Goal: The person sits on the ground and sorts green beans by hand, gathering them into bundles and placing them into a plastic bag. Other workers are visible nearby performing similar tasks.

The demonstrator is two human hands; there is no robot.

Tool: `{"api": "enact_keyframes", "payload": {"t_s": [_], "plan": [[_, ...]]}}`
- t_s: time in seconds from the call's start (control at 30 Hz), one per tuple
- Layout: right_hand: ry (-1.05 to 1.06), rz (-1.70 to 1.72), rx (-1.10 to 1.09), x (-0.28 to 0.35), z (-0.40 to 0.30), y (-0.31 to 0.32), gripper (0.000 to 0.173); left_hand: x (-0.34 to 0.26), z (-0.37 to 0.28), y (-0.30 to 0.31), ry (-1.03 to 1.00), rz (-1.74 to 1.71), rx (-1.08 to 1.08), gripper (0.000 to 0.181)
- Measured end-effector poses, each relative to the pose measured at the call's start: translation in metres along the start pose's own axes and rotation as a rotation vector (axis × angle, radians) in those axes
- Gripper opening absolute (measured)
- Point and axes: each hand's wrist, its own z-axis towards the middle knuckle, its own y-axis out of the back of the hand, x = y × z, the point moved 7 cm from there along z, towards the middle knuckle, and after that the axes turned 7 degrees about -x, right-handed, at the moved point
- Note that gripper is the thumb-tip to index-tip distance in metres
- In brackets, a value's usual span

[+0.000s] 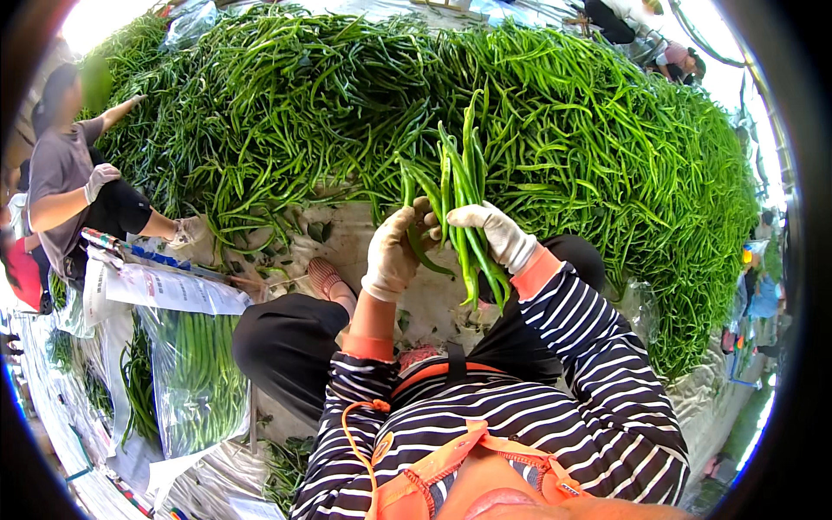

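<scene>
Both my hands wear whitish knit gloves and are raised in front of my lap. In my right hand is a bunch of long green chili peppers, their upper ends fanned out and their lower ends hanging below the fingers. My left hand, close beside it, grips a green chili pepper whose curved end shows below the fingers. Its fingertips are partly hidden, so I cannot tell how many peppers it holds. Beyond the hands lies a large heap of green chili peppers.
To my left, a clear plastic bag of peppers hangs beside a printed sheet on a frame. Loose peppers lie near it. A gloved co-worker sits at the heap's left; another person is at the far right.
</scene>
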Motion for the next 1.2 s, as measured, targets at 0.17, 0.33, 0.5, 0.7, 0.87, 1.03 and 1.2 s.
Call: {"api": "enact_keyframes", "payload": {"t_s": [0.17,0.33,0.5,0.7,0.87,1.03,1.2], "plan": [[0.110,-0.064,-0.153,-0.013,-0.023,-0.002,0.025,0.014,-0.028,-0.037,-0.195,0.203,-0.151,0.027],[0.141,-0.056,-0.223,-0.016,-0.043,-0.007,0.025,0.024,-0.035,-0.020,-0.119,0.233,-0.213,0.022],[0.166,0.015,-0.302,-0.012,-0.046,-0.001,0.026,0.034,-0.036,-0.029,-0.260,0.172,-0.172,0.024],[0.301,-0.010,-0.469,-0.009,-0.036,0.021,0.024,0.046,-0.037,-0.043,-0.312,0.203,-0.150,0.033],[0.246,0.067,-0.403,-0.016,-0.037,0.024,0.023,0.045,-0.028,-0.034,-0.155,0.049,-0.062,0.030],[0.202,0.102,-0.389,-0.028,-0.029,0.029,0.024,0.051,-0.022,-0.008,-0.116,0.200,-0.196,0.024],[0.294,0.069,-0.460,-0.031,-0.027,0.033,0.021,0.048,-0.023,-0.007,-0.273,0.440,-0.247,0.025]]}}
